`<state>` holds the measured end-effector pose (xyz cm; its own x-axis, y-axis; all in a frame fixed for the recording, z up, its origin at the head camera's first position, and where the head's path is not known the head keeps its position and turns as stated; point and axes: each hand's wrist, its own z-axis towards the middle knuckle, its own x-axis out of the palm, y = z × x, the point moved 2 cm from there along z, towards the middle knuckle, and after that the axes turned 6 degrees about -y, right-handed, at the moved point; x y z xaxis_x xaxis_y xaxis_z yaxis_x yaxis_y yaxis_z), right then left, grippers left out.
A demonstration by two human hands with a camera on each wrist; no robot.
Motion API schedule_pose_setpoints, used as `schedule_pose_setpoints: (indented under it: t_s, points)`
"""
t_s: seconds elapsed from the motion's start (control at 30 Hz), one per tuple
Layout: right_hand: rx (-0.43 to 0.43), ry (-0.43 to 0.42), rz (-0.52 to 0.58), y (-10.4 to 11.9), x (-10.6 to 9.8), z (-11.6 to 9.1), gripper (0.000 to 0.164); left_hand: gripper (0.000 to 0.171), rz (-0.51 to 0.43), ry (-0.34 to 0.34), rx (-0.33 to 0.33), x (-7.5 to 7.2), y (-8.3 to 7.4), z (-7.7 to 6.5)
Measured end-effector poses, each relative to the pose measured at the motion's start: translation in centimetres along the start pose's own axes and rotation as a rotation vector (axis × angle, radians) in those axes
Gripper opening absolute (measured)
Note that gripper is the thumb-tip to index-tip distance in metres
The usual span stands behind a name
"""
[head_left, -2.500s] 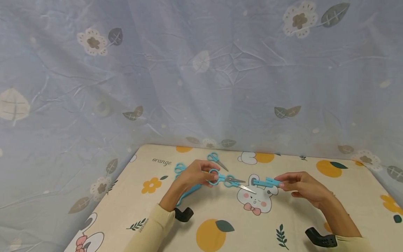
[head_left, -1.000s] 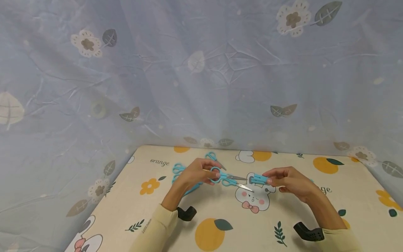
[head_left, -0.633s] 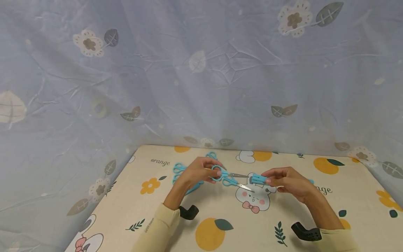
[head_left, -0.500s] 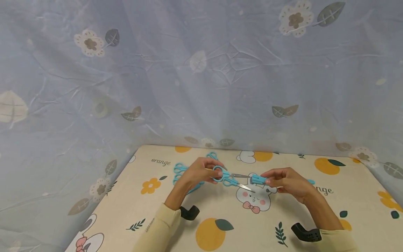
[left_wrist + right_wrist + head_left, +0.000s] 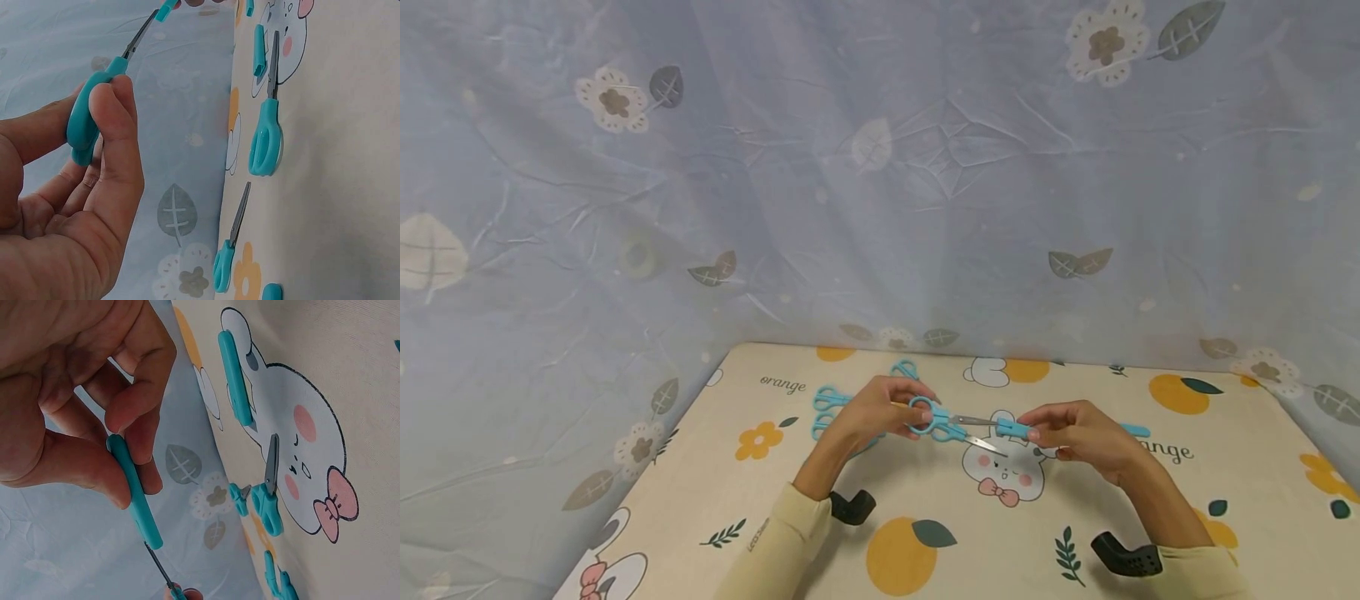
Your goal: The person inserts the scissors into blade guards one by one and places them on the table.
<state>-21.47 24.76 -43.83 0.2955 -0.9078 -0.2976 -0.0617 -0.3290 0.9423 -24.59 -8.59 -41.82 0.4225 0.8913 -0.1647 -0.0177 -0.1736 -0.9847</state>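
Observation:
My left hand pinches the light-blue handle of a pair of scissors, its metal blades pointing right. Between thumb and fingers my right hand holds a light-blue blade cover. The tips of the blades meet the cover's near end; how deep they sit inside is hard to tell. Both are raised above the table. Below them another pair of scissors lies on the tablecloth, blades bare, and a loose blade cover lies near its tip.
The tablecloth has printed rabbits and oranges. More blue-handled scissors lie at the back and on the left, partly behind my left hand. Behind my right hand a blue strip shows on the table. A patterned curtain hangs behind.
My right hand has moved left with the cover, bringing it from apart to the blade tips of the held scissors. My left hand has stayed nearly in place.

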Motion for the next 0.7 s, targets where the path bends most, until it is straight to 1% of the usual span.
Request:
schedule_pose_setpoints:
  t_s: [0.17, 0.3, 0.43, 0.53, 0.7]
  points:
    - [0.004, -0.007, 0.000, 0.02, 0.09, -0.01, 0.041, 0.029, -0.010, -0.003, 0.004, -0.01, -0.02, -0.08]
    - [0.003, -0.007, -0.001, 0.35, 0.20, 0.08, 0.042, 0.029, -0.020, -0.001, -0.002, 0.03, 0.07, 0.21]
    - [-0.006, 0.003, -0.001, 0.58, 0.30, 0.26, 0.042, 0.034, -0.014, 0.008, 0.011, 0.16, 0.12, 0.50]
    - [-0.008, 0.012, 0.005, 0.53, 0.36, 0.38, 0.042, 0.038, -0.012, 0.006, 0.012, 0.21, 0.07, 0.43]
    - [-0.001, 0.019, 0.015, 0.51, 0.47, 0.57, 0.040, 0.035, 0.006, -0.003, 0.006, 0.19, -0.21, 0.32]
